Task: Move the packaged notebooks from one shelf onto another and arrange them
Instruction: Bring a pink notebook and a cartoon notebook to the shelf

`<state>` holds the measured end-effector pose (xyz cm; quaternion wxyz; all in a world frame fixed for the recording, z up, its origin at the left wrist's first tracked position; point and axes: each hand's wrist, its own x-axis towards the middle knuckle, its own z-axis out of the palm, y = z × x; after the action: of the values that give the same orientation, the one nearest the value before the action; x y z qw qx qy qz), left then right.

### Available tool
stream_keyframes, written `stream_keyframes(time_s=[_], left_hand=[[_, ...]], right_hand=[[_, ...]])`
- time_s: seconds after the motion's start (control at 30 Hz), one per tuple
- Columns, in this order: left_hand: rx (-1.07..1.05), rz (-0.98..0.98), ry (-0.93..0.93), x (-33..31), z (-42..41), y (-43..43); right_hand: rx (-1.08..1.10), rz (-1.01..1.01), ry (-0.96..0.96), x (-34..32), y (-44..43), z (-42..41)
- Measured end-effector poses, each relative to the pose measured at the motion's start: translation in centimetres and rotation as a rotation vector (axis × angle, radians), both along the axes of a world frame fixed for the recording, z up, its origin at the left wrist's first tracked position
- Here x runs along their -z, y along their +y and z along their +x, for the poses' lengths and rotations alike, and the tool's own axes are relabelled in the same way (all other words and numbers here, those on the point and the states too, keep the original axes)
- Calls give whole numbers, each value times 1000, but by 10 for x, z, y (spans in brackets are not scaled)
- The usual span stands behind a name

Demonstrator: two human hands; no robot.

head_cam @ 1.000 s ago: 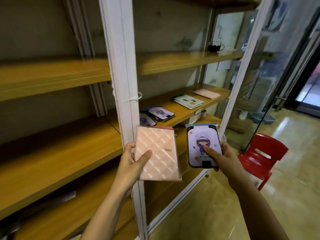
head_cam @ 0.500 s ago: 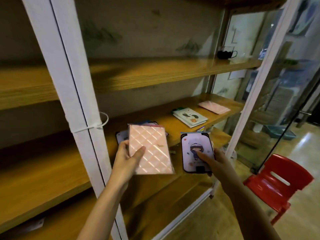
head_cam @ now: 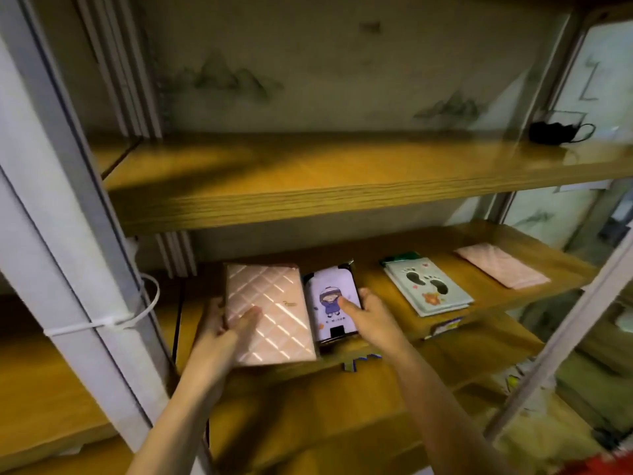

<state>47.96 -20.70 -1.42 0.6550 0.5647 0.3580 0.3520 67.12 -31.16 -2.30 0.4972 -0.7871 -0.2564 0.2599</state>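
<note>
Left hand [head_cam: 219,332] grips the pink quilted notebook [head_cam: 274,310], thumb across its cover; right hand [head_cam: 371,315] pinches the purple cartoon-girl notebook [head_cam: 330,299] — held edge to edge over the front-left corner of the wooden middle shelf [head_cam: 375,274], likely for alignment.

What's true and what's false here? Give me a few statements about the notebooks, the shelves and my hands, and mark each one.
1. The left hand holds the pink quilted notebook. True.
2. The right hand is empty. False: it holds the cartoon notebook.
3. The footprint notebook lies on the middle shelf, right of both hands. True.
4. Notebooks are stacked on the upper shelf. False: only a dark object shows there, at its right end.
</note>
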Motion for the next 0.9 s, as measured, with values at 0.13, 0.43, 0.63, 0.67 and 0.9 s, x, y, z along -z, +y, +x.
stream_keyframes(time_s=[0.13, 0.43, 0.63, 0.67, 0.9], left_hand=[[-52, 21, 11, 4, 7, 0], [-156, 113, 49, -7, 63, -35], [-187, 103, -24, -11, 155, -84], [-179, 95, -21, -10, 172, -94], [-134, 21, -15, -8, 296, -170]], right_hand=[[-71, -367, -464, -1, 15, 10], [-348, -564, -877, -17, -14, 59], [-497, -478, -912, -35, -94, 160], [-497, -475, -917, -37, -107, 180], [-501, -503, -918, -47, -190, 309]])
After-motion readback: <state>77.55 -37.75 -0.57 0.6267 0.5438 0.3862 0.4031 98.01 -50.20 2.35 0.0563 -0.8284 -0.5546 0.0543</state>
